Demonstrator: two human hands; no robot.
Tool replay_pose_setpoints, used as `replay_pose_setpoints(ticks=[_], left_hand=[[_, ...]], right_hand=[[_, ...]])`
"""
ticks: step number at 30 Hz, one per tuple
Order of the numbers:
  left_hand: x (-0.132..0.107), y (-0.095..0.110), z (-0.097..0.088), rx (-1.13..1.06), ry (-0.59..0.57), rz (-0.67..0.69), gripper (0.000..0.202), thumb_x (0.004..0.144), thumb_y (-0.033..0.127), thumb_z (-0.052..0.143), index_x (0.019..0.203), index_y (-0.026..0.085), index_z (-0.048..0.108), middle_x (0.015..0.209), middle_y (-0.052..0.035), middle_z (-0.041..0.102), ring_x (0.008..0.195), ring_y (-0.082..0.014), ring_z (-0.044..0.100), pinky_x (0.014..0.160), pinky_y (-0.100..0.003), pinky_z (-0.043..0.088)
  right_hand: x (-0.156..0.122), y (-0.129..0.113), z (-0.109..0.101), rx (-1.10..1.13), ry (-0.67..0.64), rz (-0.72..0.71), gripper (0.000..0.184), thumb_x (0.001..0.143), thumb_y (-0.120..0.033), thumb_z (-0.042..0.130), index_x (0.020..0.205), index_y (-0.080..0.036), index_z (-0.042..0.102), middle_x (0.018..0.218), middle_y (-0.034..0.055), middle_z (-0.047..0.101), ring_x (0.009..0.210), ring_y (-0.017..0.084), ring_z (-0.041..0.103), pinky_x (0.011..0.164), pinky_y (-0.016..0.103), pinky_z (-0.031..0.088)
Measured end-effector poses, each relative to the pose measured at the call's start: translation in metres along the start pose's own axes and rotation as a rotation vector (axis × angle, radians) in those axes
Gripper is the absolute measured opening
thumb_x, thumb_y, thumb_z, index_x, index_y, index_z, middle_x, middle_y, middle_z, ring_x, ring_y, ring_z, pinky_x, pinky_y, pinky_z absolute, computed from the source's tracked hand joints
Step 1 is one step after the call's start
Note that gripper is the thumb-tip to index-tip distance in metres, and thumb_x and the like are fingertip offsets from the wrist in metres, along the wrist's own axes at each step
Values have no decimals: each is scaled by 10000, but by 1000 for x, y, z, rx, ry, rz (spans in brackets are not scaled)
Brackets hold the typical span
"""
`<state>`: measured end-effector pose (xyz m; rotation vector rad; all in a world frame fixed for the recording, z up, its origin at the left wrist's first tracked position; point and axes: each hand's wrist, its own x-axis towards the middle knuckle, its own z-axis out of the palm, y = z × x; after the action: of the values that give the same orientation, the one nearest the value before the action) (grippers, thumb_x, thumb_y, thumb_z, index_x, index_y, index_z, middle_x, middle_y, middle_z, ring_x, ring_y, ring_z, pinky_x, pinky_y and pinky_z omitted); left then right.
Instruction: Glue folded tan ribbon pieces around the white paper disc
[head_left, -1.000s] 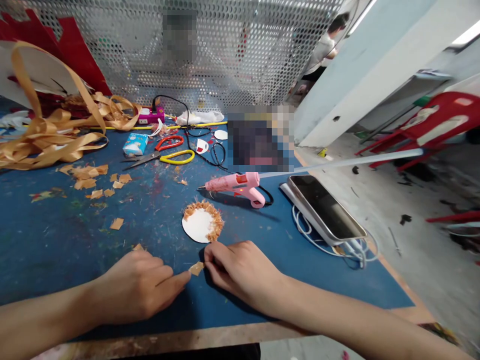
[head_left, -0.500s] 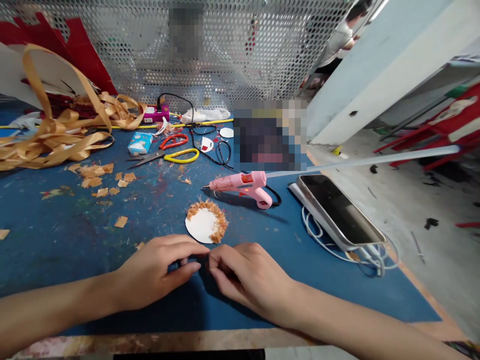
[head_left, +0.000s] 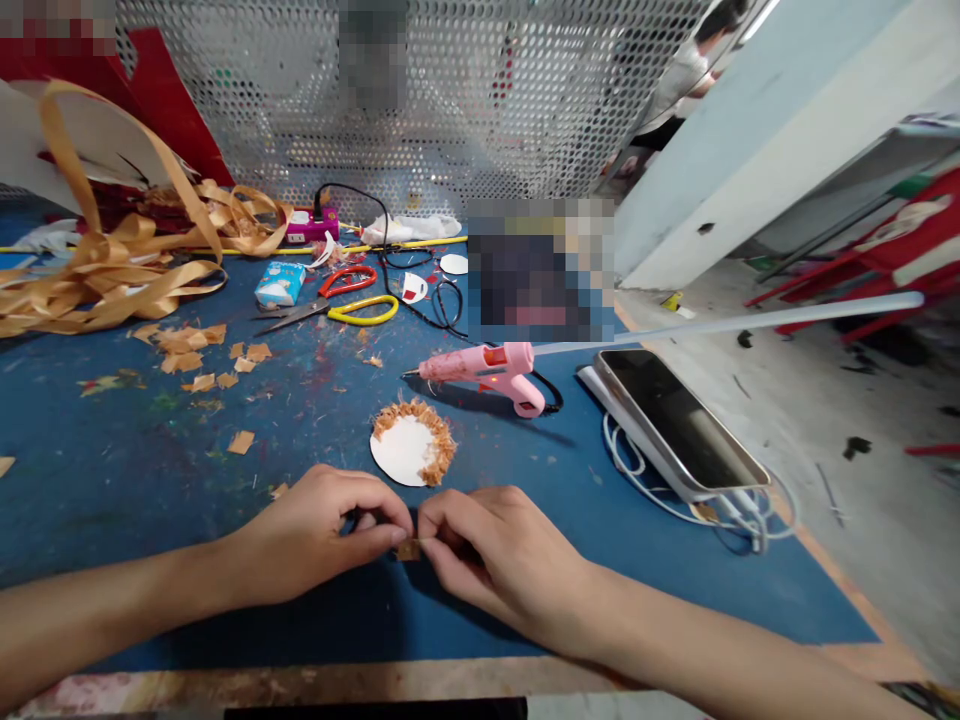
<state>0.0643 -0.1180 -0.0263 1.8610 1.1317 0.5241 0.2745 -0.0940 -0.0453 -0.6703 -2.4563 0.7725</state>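
My left hand [head_left: 319, 535] and my right hand [head_left: 495, 555] meet near the front edge of the blue table [head_left: 120, 480]. Both pinch one small tan ribbon scrap [head_left: 409, 549] between fingertips and thumb. Just beyond the fingers lies a white paper disc [head_left: 405, 449] with a frayed tan fringe along its top and right rim. A pink hot glue gun [head_left: 484, 371] lies behind the disc, its nozzle pointing left and a long clear glue stick jutting out to the right.
A phone [head_left: 679, 420] on a white power bank with a coiled cable sits at the right. Scissors [head_left: 337, 308], a small blue box [head_left: 279, 284], tan ribbon tangle [head_left: 112, 260] and cut scraps [head_left: 191, 355] lie farther back. A perforated metal screen [head_left: 420, 100] closes the rear.
The view shifted slightly. My left hand slid right to meet my right hand, and both now pinch the tan scrap, which was hidden half a second ago.
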Motion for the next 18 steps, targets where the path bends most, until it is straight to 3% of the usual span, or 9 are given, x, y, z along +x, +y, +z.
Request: replay_pose_setpoints(ticks=[5,8,13,18], left_hand=[[0,2,6,-188,20,-121,178,841,222,541,779,144,689,598,39,578,472,-58,388,436,-154,285],[3,3,10,-374,23,-197,217,833,298,535,801,135,674,585,22,588,467,-69,418,419,-153,297],[8,-2,15,-518,68,-157,168,808,263,577,781,125,669,630,-1,634,547,-80,526,523,-165,431],[8,-6,18,-516,96,-169,174,828,266,579,775,131,675,628,5,628,545,-83,536,515,-164,440]], right_hand=[[-1,-2,-11,121,158,-77,84,951,-219,495,950,-195,576,624,-42,632,503,77,552,528,179,438],[-1,7,-16,144,247,-115,57,919,-171,532,961,-199,559,711,-8,672,601,96,618,589,193,485],[-3,24,-9,252,175,-302,138,915,-105,511,1000,-199,566,870,40,709,799,116,679,747,220,539],[-5,24,0,233,135,-287,146,933,-116,505,1032,-190,583,909,62,699,786,117,660,728,218,542]])
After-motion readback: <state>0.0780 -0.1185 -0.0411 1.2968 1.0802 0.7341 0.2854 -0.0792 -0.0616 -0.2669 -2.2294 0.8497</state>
